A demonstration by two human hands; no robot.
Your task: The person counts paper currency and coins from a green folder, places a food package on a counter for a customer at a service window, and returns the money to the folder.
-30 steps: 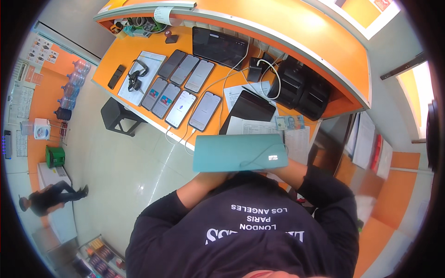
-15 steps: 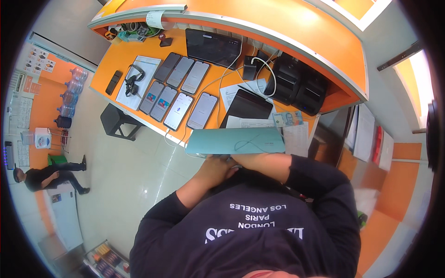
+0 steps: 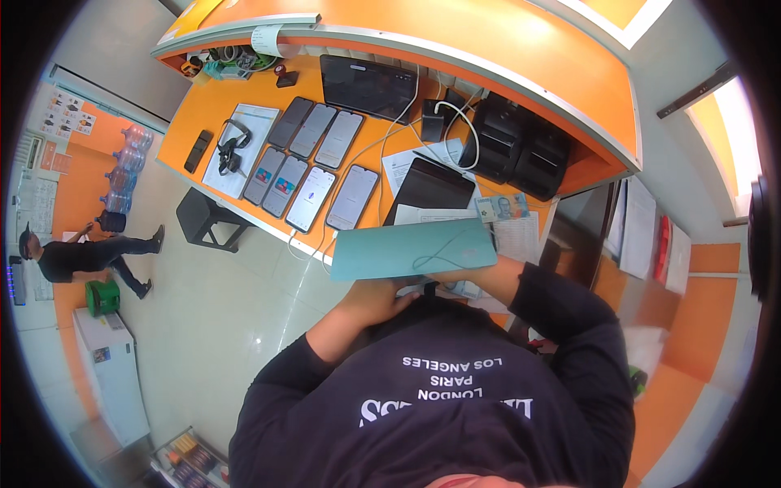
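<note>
A flat teal folder (image 3: 378, 250) with a thin dark cord lying across it spans the space in front of my body, at the near edge of the desk. My left hand (image 3: 376, 301) is at its lower edge, thumb showing, the other fingers hidden beneath. My right wrist (image 3: 476, 275) runs under the folder's right part, which covers that hand. Bluish paper (image 3: 465, 289) shows below the folder beside the right wrist. A blue banknote (image 3: 502, 207) lies just beyond the folder's far right corner, over printed sheets (image 3: 517, 236).
Several phones, including a white-screened one (image 3: 311, 199), lie in rows on the orange desk (image 3: 181, 150). Behind are a dark tablet (image 3: 368, 87), cables and black printers (image 3: 521, 146). A black stool (image 3: 207, 220) stands left. Farther left, a person (image 3: 73, 259) walks.
The folder's near edge has tilted slightly, and my right wrist has shifted right, uncovering the bluish paper. The person at far left has changed stance, one arm reaching toward the water bottles.
</note>
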